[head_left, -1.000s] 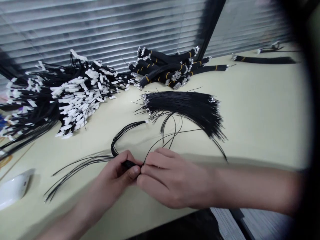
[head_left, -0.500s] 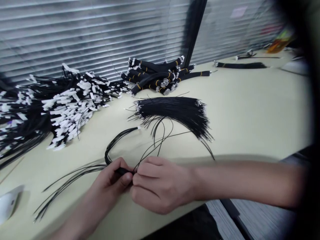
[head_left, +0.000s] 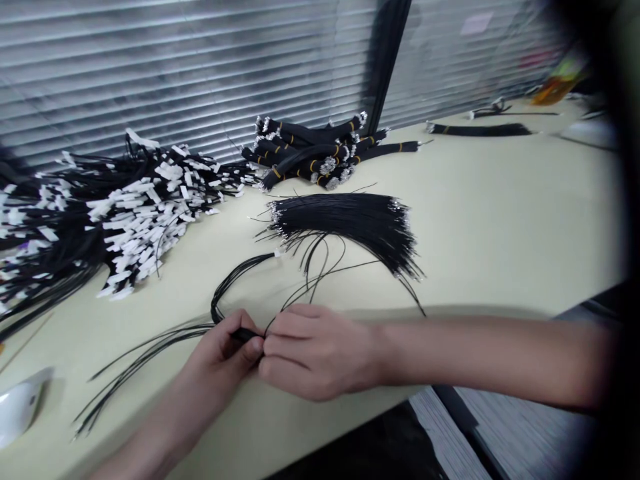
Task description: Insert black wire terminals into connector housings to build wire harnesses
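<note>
On the table point(head_left: 500, 220), left hand point(head_left: 225, 350) and right hand point(head_left: 315, 350) pinch a black wire bundle point(head_left: 225, 281).

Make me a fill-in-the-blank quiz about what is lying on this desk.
1. The left hand and right hand pinch thin wires whose colour is ____.
2. The bundles by the blinds are tied with bands coloured ____.
3. The heap on the left carries many tags coloured ____.
Missing words: black; yellow; white.
</note>
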The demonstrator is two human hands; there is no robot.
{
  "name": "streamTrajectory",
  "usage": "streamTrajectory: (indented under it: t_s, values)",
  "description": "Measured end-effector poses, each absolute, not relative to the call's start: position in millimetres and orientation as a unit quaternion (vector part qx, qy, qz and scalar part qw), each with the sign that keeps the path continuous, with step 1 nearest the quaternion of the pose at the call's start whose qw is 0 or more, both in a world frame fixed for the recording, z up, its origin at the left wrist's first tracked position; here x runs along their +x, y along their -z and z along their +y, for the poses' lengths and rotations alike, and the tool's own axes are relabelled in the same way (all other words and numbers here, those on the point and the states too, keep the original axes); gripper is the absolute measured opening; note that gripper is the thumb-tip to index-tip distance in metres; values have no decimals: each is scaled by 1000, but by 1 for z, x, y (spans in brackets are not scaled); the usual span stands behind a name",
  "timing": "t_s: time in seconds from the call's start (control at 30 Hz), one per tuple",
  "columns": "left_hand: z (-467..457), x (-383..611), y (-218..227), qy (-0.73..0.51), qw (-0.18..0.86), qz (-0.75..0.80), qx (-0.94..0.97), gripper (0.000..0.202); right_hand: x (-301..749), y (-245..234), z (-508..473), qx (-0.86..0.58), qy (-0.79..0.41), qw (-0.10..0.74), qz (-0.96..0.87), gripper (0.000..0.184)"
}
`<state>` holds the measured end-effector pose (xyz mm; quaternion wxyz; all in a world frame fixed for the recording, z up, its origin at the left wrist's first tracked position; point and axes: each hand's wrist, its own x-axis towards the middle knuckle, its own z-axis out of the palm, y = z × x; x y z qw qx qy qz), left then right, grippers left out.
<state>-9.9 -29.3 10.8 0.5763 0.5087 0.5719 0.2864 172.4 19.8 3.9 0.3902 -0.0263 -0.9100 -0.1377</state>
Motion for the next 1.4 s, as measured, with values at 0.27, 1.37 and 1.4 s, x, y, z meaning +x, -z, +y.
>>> streamTrajectory:
  t_s: [0.27, 1.37, 1.4]
  values:
    - [-30, -11, -13, -285, 613, 548, 493, 21, 187, -10, 24, -95, -85, 264, -956, 27]
    - [-30, -13, -12, -283, 601, 551, 505, 14, 188, -15, 23, -163, -239, 276, -916, 13]
    - [-30, -13, -11, -283, 601, 552, 504, 14, 188, -15, 23, -163, -237, 276, -917, 13]
